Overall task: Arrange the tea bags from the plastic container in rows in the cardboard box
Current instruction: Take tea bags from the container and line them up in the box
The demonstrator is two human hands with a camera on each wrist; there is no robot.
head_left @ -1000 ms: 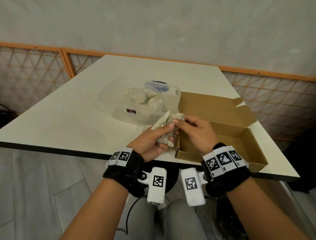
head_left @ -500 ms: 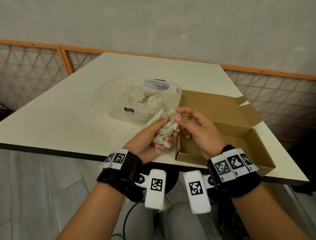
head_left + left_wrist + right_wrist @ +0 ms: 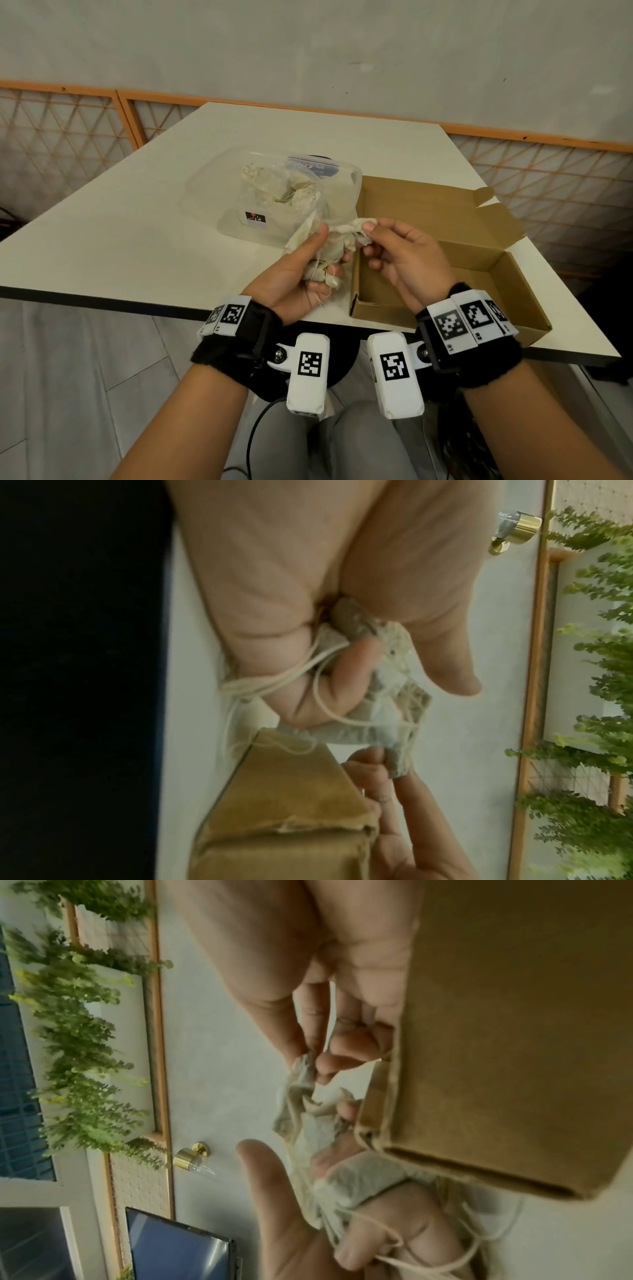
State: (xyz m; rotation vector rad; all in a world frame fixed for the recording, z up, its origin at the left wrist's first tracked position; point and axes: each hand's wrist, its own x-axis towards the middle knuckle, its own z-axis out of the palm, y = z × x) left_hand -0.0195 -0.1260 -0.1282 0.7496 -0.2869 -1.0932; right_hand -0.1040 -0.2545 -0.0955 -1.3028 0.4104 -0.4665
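Plain grey wall behind, orange lattice panels low along it, white table [image 3: 137,219] filling the middle.

Right hand [image 3: 407,260] up over the near-left corner of the box, thumb and forefinger pinching one tea bag [image 3: 356,228] by its end, other fingers loosely curled and holding nothing. Left hand [image 3: 301,274] just beside it, fingers clenched round a crumpled bunch of tea bags [image 3: 325,260], thumb up against the side, strings [image 3: 274,680] looped over the lower fingers. Pinched bag stretched between the two hands, other end not yet clear of the bunch.

Further out: cardboard box [image 3: 445,219] on the right half of the table, lid flap folded back at the far side, no bags visible inside as far as the head view shows. Clear plastic container [image 3: 219,171] touching its far-left edge, more tea bags heaped in it. Wrist views mostly palms, box corner, some greenery and a brass knob in the background.

Looks like the separating step, very early on, nothing laid down yet. Next up probably: tease that one bag free without dragging the tangled strings along, then lay it flat against a box wall to start the first row. Strings snagging seems the main risk.
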